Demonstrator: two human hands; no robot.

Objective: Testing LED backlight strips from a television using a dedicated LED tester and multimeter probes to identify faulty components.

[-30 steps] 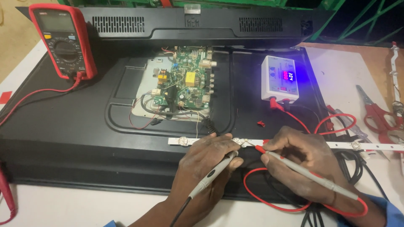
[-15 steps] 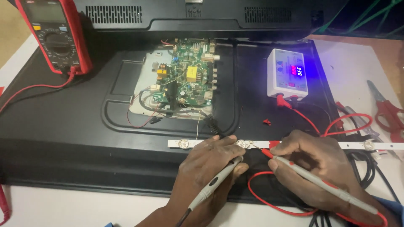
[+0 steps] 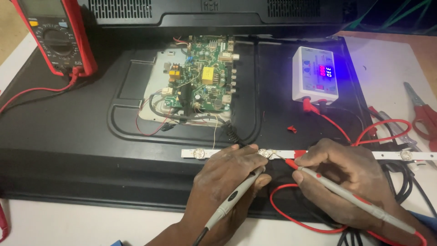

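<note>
A white strip of small round lights (image 3: 200, 153) lies across the black back panel of a flat screen (image 3: 68, 132). My left hand (image 3: 225, 182) grips a grey test probe (image 3: 232, 200) whose tip touches the strip near its middle. My right hand (image 3: 350, 182) grips a grey probe with a red lead (image 3: 359, 202), its tip on the strip just right of the other. The two tips sit close together around one light (image 3: 268, 153).
A green circuit board (image 3: 205, 79) sits in the panel's opening. A red multimeter (image 3: 52, 34) stands at the far left. A white tester box with lit digits (image 3: 315, 73) is at the right, red scissors (image 3: 423, 114) beyond it. Red leads (image 3: 291, 214) loop near my hands.
The view has shifted a little; both hands stay on the strip with the probe tips at the same light.
</note>
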